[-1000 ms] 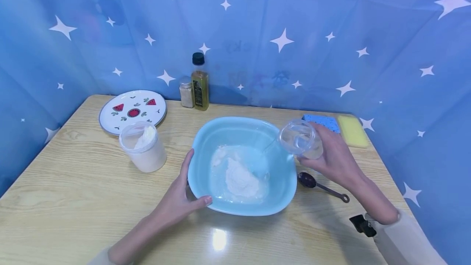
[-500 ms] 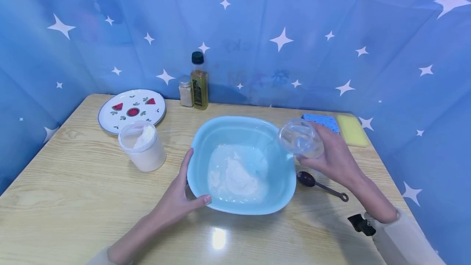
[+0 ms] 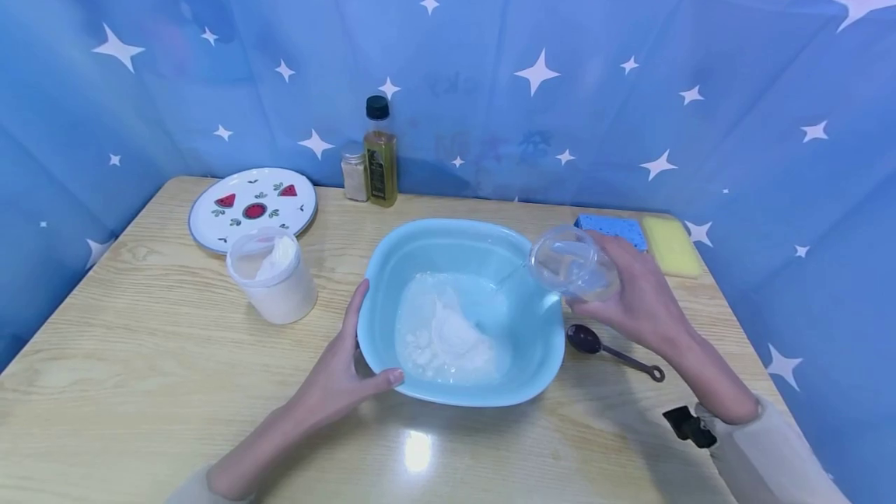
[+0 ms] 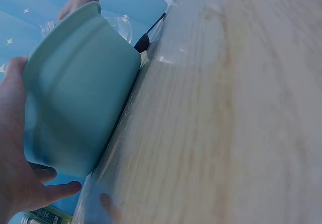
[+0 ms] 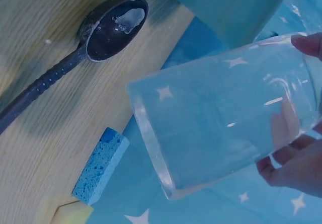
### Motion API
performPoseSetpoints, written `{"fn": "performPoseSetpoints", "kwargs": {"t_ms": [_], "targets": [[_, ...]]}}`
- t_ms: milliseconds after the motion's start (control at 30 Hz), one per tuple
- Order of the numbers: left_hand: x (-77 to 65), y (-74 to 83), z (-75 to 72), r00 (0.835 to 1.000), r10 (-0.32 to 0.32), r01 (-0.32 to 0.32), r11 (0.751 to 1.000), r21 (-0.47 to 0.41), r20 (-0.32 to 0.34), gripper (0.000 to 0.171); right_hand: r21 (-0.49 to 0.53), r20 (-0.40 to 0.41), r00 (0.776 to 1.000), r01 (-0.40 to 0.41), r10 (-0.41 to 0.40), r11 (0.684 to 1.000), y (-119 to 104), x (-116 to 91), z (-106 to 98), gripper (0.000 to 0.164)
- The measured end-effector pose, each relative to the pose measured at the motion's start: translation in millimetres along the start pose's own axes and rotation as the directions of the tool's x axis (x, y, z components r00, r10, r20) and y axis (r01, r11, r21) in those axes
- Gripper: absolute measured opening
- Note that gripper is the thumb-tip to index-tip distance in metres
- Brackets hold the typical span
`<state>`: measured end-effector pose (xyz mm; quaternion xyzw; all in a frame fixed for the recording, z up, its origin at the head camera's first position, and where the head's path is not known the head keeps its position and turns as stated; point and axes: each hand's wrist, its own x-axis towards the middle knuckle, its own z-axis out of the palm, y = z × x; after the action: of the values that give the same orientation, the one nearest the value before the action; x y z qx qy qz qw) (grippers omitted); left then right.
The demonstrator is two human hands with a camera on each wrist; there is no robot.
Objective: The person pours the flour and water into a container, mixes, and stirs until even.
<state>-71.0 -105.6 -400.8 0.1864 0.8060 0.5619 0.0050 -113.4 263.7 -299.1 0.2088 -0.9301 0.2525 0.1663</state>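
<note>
A light-blue basin point(image 3: 533, 368) stands on the table with white flour point(image 3: 458, 333) mounded in cloudy liquid. My left hand point(image 3: 339, 376) holds the basin's left side, thumb over the front rim and fingers along the outer wall; the left wrist view shows this hand point(image 4: 15, 153) around the wall. Over the basin's right rim, my right hand point(image 3: 640, 298) grips a clear glass point(image 3: 570, 261), tilted toward the basin. A thin stream of water runs from its mouth. In the right wrist view, thumb and fingers hold the glass point(image 5: 211, 118) near its mouth.
Right of the basin lies a dark measuring spoon point(image 3: 584, 339), with a blue sponge point(image 3: 612, 230) and a yellow sponge point(image 3: 672, 247) behind. On the left are an open tub of flour point(image 3: 283, 298) and a plate point(image 3: 217, 228). An oil bottle point(image 3: 381, 166) and a small jar point(image 3: 355, 176) stand behind.
Water keeps running in from the tilted glass. Cloudy liquid has spread around the flour, and the mound's left edge has changed shape. Both hands stay about where they were.
</note>
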Motion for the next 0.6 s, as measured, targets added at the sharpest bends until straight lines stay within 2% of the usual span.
{"fn": "performPoseSetpoints", "kwargs": {"t_ms": [200, 433, 600], "targets": [[0.1, -1.8, 0.0, 1.000, 0.010, -0.010, 1.000, -0.014, 0.006, 0.113, 0.042, -0.011, 1.000, 0.002, -0.002, 0.999, -0.8, -0.1, -2.0, 0.087], [0.4, -1.7, 0.0, 1.000, 0.002, -0.002, 1.000, -0.014, 0.008, 0.112, -0.041, 0.002, 1.000, -0.002, 0.002, 0.999, -5.6, -0.5, -0.6, 0.088], [0.1, -0.6, -0.4, 1.000, -0.008, 0.008, 1.000, -0.018, 0.008, 0.112, -0.062, -0.006, 1.000, 0.012, -0.012, 0.998, -6.4, -1.2, 0.1, 0.087]]}}
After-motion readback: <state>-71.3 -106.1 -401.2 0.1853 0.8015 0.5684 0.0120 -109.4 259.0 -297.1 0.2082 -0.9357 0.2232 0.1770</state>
